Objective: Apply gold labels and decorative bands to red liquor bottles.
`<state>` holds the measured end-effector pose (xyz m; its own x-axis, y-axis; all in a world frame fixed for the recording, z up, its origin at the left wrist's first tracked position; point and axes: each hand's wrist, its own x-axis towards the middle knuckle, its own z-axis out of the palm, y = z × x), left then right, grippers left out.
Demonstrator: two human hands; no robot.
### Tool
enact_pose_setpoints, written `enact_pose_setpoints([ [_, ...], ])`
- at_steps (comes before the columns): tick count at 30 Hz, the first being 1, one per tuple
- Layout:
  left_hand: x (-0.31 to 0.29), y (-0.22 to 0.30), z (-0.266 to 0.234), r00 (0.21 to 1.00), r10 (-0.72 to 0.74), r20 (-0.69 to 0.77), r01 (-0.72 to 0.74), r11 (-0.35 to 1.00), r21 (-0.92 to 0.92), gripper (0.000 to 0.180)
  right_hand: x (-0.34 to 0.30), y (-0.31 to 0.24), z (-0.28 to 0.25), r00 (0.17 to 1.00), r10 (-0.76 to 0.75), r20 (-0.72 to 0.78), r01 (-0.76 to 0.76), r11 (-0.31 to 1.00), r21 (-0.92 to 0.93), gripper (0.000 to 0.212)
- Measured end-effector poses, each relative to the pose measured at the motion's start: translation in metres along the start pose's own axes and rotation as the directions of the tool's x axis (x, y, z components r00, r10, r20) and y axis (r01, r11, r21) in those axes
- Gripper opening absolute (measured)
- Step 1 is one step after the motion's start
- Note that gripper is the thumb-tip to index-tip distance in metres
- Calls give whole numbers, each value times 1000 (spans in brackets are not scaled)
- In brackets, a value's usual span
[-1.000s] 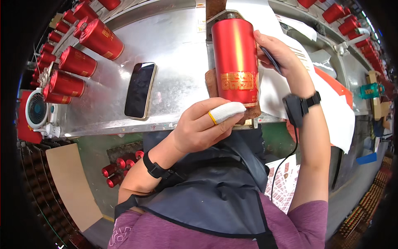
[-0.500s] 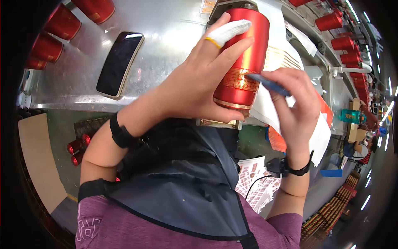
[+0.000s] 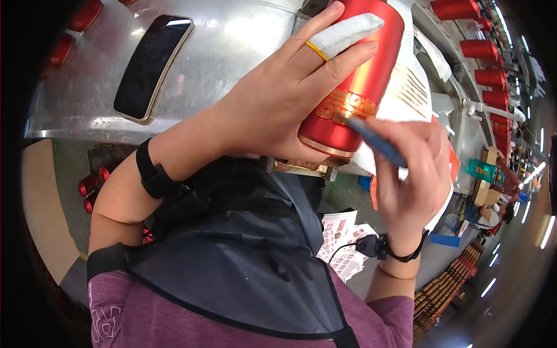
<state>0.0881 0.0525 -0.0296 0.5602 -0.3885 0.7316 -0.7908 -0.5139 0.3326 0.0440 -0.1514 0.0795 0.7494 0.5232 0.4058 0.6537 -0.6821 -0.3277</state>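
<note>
A shiny red cylinder [image 3: 371, 64] with a gold pattern band near its lower end lies tilted in front of me. My left hand [image 3: 290, 93] is wrapped over its left side, and a white finger sleeve [image 3: 348, 36] with a yellow edge covers one finger. Pinched in my right hand [image 3: 419, 168] is a slim dark blue-grey tool [image 3: 378, 142], partly blurred. Its tip meets the gold band; what kind of tool it is I cannot make out.
A black phone [image 3: 153, 68] lies on the metal table [image 3: 226, 52] at left. Red cylinders [image 3: 84, 14] stand at the far left, and more red ones [image 3: 480, 49] line the right. White paper with gold stripes [image 3: 406, 87] lies beyond the cylinder. Printed sheets [image 3: 342, 240] lie lower down.
The whole view has shifted, with the cylinder now nearer the top edge and the phone farther left. Both hands keep their hold; the tool's tip stays at the gold band.
</note>
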Motion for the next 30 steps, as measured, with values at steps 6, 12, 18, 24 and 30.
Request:
enact_pose_setpoints([
  [6,-5,-2,5,996,-16,-84,17,1000,12,112,-1,-7,-9,992,63,111,-70,996,64,45],
  [12,-11,-4,11,987,-9,-158,12,1000,14,107,3,-10,2,998,33,57,-31,999,-32,39],
  [18,-5,-1,15,975,23,-223,-17,999,27,102,4,-9,-11,977,167,133,-188,969,161,23],
  [24,-11,-7,28,963,16,-269,-9,1000,30,98,5,-15,0,985,125,117,-131,991,40,23],
  [30,-12,-6,5,998,3,-66,-13,989,-144,108,10,-3,-8,956,273,106,-293,913,283,24],
])
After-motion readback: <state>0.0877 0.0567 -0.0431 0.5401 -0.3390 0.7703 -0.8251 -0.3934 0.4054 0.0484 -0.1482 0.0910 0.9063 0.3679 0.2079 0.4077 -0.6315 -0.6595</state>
